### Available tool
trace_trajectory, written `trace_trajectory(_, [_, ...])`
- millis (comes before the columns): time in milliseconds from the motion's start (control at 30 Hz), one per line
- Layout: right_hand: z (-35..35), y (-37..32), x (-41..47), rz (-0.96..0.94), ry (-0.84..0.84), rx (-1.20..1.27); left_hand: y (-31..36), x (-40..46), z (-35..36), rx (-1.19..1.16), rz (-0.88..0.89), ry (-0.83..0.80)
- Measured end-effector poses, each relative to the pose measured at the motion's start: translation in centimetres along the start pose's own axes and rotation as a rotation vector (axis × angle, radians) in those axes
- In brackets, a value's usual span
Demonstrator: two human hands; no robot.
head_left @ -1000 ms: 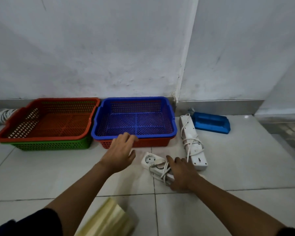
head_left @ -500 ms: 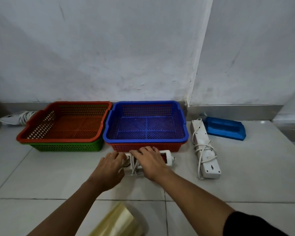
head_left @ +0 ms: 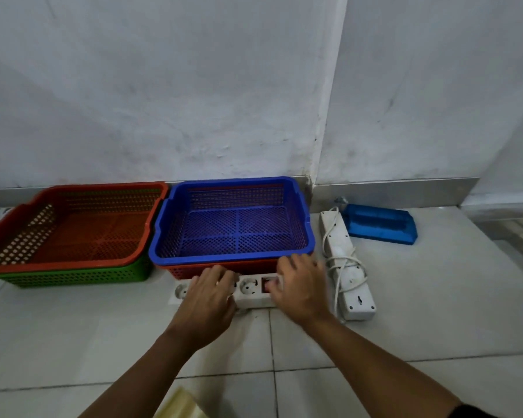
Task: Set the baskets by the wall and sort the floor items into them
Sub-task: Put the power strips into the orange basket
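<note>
White power strip (head_left: 249,289) lies on floor just in front of blue basket (head_left: 233,224), long axis left-right. Left hand (head_left: 209,297) w/ fingers spread covers its left half; right hand (head_left: 299,288) pinches right end.

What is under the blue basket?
A red basket is nested under the blue basket; only its front wall shows below the blue rim. The rest of it and the floor beneath are covered.
</note>
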State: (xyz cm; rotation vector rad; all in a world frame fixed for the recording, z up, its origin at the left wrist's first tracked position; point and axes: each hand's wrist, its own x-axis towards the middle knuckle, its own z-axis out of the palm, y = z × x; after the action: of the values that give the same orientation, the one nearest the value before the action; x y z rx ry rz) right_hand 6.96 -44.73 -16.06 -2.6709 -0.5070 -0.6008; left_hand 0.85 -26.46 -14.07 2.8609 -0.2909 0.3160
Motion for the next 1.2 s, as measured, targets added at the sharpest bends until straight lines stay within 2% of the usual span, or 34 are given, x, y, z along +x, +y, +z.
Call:
trace_trajectory(67, [-1.0,2.9,0.0,0.295,-0.038,-0.131,1.7,1.4,0.7,-0.026,0.054,0.021])
trace_trajectory(133, [-1.8,5.4,0.0,0.609,-0.169,-0.216,3.0,2.5,1.3,-0.05,0.076,0.033])
trace_trajectory(233, [-2.0,8.1,-0.4,0.895,-0.387,-0.046,4.6,3.9,2.2,-0.075,0.108,0.043])
trace_trajectory(300, [-1.5,9.2,-0.6,0.958,-0.408,0.15,5.1,4.4,3.0,-0.077,0.126,0.037])
trace_trajectory(467, [-1.0,10.2,-1.3,0.958,-0.215,0.436,5.0,4.3,3.9,-0.096,0.128,0.058])
trace_trajectory(567, [-1.6,9.6,-2.6,0.841,-0.096,0.558,4.6,4.0,3.6,-0.102,0.12,0.056])
trace_trajectory(667, [-3.3,8.2,-3.4,0.55,0.021,0.541,3.9,3.7,2.2,-0.115,0.032,0.056])
trace_trajectory(733, [-4.5,7.2,-3.5,0.359,0.042,0.565,3.2,3.7,0.8,-0.123,-0.027,0.056])
trace_trajectory(800, [-5.8,5.6,-3.3,0.204,-0.041,0.581,2.1,3.0,-1.3,-0.161,-0.1,0.038])
trace_trajectory(867, [-6.7,3.5,-3.0,0.075,-0.171,0.563,0.4,1.6,-3.4,-0.178,-0.204,-0.05])
trace_trajectory(900, [-7.0,2.4,-2.8,0.019,-0.23,0.55,-0.7,0.7,-4.3,-0.151,-0.257,-0.155])
trace_trajectory(1000, [-6.4,-1.7,-2.3,-0.127,-0.363,0.467,-4.2,-3.8,-7.1,0.034,-0.39,-0.604])
trace_trajectory(1067, [-5.3,-4.7,-1.8,-0.188,-0.446,0.372,-6.2,-6.9,-8.8,0.123,-0.469,-0.778])
trace_trajectory(1133, [-3.6,-7.9,-1.1,-0.258,-0.531,0.272,-8.0,-9.7,-10.6,0.14,-0.547,-0.797])
trace_trajectory(1200, [-1.6,-10.7,-0.8,-0.326,-0.569,0.174,-9.3,-12.1,-11.9,0.102,-0.605,-0.741])
